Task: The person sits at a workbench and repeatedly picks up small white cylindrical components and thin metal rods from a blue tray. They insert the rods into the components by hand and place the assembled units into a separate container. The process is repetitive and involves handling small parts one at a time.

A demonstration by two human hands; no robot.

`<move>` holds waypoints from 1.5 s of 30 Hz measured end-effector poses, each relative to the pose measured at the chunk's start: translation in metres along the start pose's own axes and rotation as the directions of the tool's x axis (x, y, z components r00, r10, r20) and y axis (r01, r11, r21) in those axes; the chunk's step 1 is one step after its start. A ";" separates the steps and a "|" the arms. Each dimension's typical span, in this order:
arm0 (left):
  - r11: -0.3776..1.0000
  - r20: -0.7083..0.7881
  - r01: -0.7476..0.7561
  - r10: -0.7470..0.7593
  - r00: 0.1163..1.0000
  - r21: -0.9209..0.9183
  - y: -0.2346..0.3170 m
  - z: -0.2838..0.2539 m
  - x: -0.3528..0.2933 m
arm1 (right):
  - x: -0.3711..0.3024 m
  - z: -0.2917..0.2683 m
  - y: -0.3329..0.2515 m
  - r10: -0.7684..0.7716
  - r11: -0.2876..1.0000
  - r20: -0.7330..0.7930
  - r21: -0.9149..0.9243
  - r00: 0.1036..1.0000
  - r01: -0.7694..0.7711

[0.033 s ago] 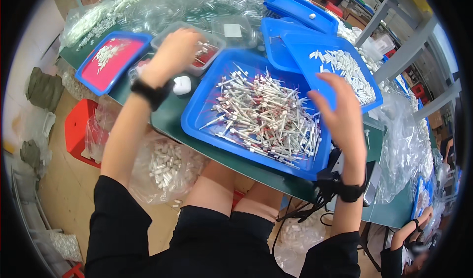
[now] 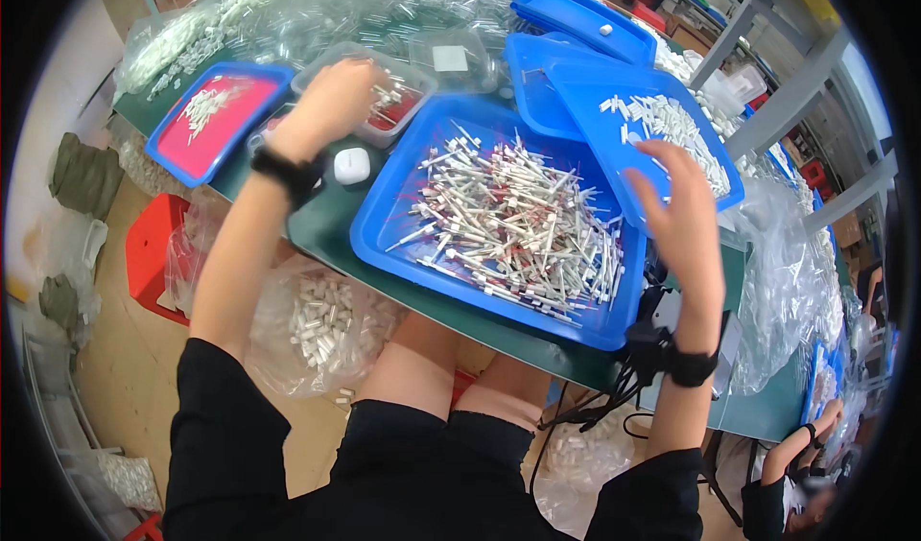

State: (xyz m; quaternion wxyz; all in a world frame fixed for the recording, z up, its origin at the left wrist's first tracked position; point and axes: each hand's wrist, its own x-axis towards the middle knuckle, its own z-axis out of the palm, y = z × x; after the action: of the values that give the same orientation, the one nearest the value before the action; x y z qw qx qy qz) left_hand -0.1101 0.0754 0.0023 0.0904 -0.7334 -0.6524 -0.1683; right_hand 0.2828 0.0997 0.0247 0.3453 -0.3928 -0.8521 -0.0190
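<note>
We keep big blue tray (image 2: 384,234) of white sticks (image 2: 518,224) central. Left hand (image 2: 331,105) curled into clear tub (image 2: 408,85) beyond, grip unclear. Right hand (image 2: 681,215) open, empty, at tray's right edge.

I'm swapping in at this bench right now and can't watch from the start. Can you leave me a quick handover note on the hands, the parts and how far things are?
Left hand: reaching into the clear box of small parts; whether it holds one is hidden.
Right hand: fingers spread over the right edge of the big blue tray, by the raised blue tray of white caps; seems empty.
Parts: a heap of thin white sticks fills the big tray. A tray with a red liner sits far left.
Done or left: I cannot tell; the stick heap looks large.
</note>
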 end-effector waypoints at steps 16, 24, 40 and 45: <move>0.970 -0.225 -0.227 0.242 0.944 0.092 -0.007 0.019 0.003 | 0.005 0.002 0.090 0.378 0.910 0.315 -0.298 0.871 -0.287; 0.987 -0.263 -0.144 0.119 0.957 -0.075 -0.019 0.015 0.005 | 0.000 -0.023 0.055 0.253 0.961 0.021 -0.119 0.967 -0.249; 0.962 -0.394 0.024 -0.133 0.909 -0.271 -0.007 0.025 0.018 | -0.009 -0.009 0.076 0.233 0.972 0.106 -0.005 0.967 -0.234; 0.660 -0.130 0.051 -0.222 0.966 -0.750 0.028 0.005 0.012 | -0.002 -0.004 0.078 0.274 0.959 0.309 -0.020 0.911 -0.282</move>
State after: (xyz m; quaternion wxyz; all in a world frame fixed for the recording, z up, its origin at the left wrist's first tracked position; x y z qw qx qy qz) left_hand -0.0811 0.0844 0.0043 -0.1594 -0.6332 -0.5677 -0.5013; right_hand 0.3393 0.1507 0.0080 0.2121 -0.5036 -0.8312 0.1025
